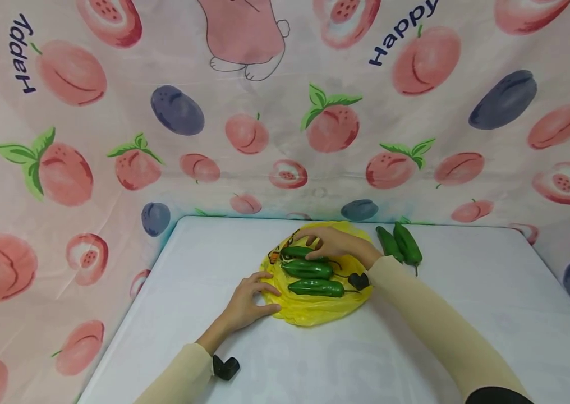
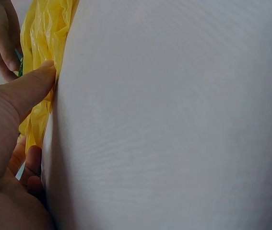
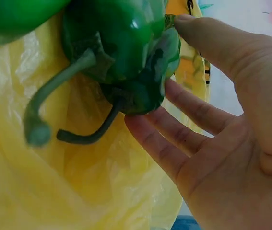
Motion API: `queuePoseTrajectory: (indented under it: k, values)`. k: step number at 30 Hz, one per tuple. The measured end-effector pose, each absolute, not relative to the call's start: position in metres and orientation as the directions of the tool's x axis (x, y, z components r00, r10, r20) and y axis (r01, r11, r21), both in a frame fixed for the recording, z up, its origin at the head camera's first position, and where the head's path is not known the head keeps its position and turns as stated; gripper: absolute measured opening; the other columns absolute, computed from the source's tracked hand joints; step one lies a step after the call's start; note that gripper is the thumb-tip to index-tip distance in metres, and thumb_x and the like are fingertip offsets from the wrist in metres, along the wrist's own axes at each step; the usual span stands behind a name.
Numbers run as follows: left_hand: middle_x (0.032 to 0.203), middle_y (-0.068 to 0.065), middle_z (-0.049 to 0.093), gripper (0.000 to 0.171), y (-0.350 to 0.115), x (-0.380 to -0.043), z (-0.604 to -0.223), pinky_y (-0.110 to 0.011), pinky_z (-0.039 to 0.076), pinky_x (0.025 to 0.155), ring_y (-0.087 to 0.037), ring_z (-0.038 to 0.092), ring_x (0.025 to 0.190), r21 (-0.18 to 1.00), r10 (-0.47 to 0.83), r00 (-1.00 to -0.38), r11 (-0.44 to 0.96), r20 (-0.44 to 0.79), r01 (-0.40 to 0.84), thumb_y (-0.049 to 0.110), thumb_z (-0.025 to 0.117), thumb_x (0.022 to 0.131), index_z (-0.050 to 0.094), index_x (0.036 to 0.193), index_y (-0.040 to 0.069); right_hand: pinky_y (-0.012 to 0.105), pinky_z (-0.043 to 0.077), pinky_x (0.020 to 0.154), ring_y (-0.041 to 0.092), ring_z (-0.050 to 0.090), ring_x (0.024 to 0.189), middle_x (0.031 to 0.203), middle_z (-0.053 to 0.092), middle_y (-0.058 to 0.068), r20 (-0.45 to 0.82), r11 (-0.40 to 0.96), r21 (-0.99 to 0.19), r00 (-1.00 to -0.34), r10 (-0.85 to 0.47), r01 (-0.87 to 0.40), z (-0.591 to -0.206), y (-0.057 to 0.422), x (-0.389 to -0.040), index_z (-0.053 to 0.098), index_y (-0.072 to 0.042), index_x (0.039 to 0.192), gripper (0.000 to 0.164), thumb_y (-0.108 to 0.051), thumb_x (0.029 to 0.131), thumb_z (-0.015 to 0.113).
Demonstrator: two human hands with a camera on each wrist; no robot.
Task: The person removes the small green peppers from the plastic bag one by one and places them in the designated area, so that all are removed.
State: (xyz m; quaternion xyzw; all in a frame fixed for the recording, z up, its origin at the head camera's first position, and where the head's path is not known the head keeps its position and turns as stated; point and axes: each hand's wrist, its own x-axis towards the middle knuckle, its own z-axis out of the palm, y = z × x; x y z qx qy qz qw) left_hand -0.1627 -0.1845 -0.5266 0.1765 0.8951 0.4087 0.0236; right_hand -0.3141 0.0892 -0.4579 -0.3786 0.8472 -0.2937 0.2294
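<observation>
Probably light, firm and slick, the long glossy green pepper [image 1: 292, 252] my right hand [image 1: 331, 241] pinches suits a mid-body hold; my left hand [image 1: 244, 303], spread, touches the yellow plastic bag [image 1: 310, 315].

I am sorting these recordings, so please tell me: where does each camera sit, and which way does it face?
Head: worn on the head, facing forward and down at green peppers on a yellow bag; left hand, right hand and sleeves show.
Left wrist: faces the left hand at the bag's edge; part of the right hand shows too.
Right wrist: faces the right hand touching a pepper.
Shared: head and right wrist both show peppers on the bag.
</observation>
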Motion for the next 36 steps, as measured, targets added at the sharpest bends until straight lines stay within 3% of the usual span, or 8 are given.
queuePoseTrajectory:
  k: [10, 36]
  values:
    - [0.145, -0.006, 0.055, 0.021, -0.1859, -0.1630, -0.5270, -0.061, 0.035, 0.109, -0.037, 0.047, 0.131, 0.734, 0.333, -0.936, 0.607, 0.112, 0.303, 0.029, 0.086, 0.085, 0.079, 0.104, 0.024, 0.047, 0.054, 0.098, 0.031, 0.063, 0.121, 0.148, 0.054, 0.012, -0.221, 0.603, -0.612, -0.622, -0.751, -0.511, -0.4613, 0.0816, -0.3163, 0.055, -0.020, 0.148, 0.052, -0.014, 0.099, 0.071]
    - [0.146, -0.002, 0.053, 0.021, -0.1855, -0.1618, -0.5272, -0.058, 0.034, 0.110, -0.035, 0.046, 0.132, 0.730, 0.334, -0.938, 0.618, 0.090, 0.290, 0.031, 0.086, 0.085, 0.078, 0.105, 0.028, 0.047, 0.051, 0.101, 0.031, 0.060, 0.126, 0.149, 0.054, 0.009, -0.251, 0.620, -0.567, -0.604, -0.757, -0.542, -0.4564, 0.0786, -0.3118, 0.059, -0.019, 0.144, 0.044, -0.013, 0.101, 0.066]
